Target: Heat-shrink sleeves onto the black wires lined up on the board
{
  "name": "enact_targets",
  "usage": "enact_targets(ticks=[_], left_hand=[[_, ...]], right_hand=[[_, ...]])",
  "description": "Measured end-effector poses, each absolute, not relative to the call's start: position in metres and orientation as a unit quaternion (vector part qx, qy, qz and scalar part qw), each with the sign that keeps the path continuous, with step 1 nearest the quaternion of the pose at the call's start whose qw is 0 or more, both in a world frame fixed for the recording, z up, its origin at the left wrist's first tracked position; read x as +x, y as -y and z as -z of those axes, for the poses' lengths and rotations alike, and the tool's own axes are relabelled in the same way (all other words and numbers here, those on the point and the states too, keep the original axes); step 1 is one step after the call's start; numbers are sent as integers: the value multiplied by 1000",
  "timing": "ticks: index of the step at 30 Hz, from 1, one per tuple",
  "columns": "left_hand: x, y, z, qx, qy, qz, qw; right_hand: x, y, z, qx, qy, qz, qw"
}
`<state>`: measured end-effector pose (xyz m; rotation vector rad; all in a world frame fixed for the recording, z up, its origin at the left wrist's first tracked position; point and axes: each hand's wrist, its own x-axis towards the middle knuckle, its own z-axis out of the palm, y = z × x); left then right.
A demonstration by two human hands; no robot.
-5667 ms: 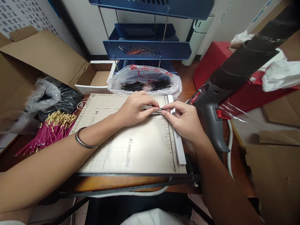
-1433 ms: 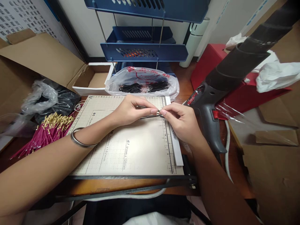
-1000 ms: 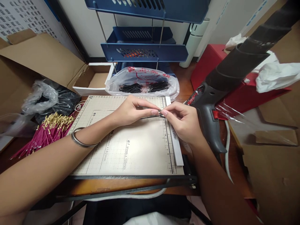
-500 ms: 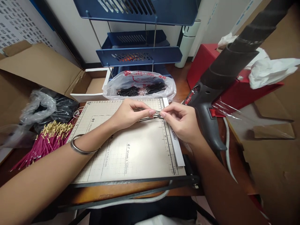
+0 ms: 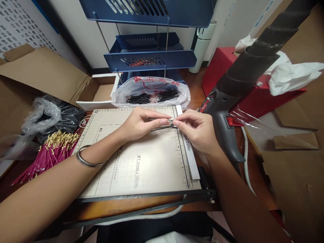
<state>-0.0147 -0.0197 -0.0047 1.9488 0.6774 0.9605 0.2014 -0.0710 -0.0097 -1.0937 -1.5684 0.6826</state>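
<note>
Thin black wires (image 5: 160, 128) run between my hands over the upper right part of a paper cutter board (image 5: 152, 162). My left hand (image 5: 141, 124) pinches the wires between thumb and forefinger, with its wrist to the left. Facing it, my right hand (image 5: 196, 130) is closed on the wires' right portion above the cutter's white strip (image 5: 188, 148). The two sets of fingertips nearly touch. The wire ends between the fingertips are too small to make out.
Behind the board lies a clear plastic bag (image 5: 152, 82) of black wires. Magenta wires with gold ends (image 5: 59, 145) lie left, near an open cardboard box (image 5: 48, 72). A heat gun (image 5: 227, 111) and red box (image 5: 220, 64) stand right; blue trays (image 5: 152, 60) stand behind.
My left fingertips have moved slightly right, closer to my right fingertips. My right hand has barely moved, and both keep hold of the wires.
</note>
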Motion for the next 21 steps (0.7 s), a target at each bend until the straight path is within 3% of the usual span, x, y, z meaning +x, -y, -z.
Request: enact_targets(ticks=[21], left_hand=[[-14,19,5,805,-266,-370,380]], right_hand=[[199,72,10,-480,650,-293,511]])
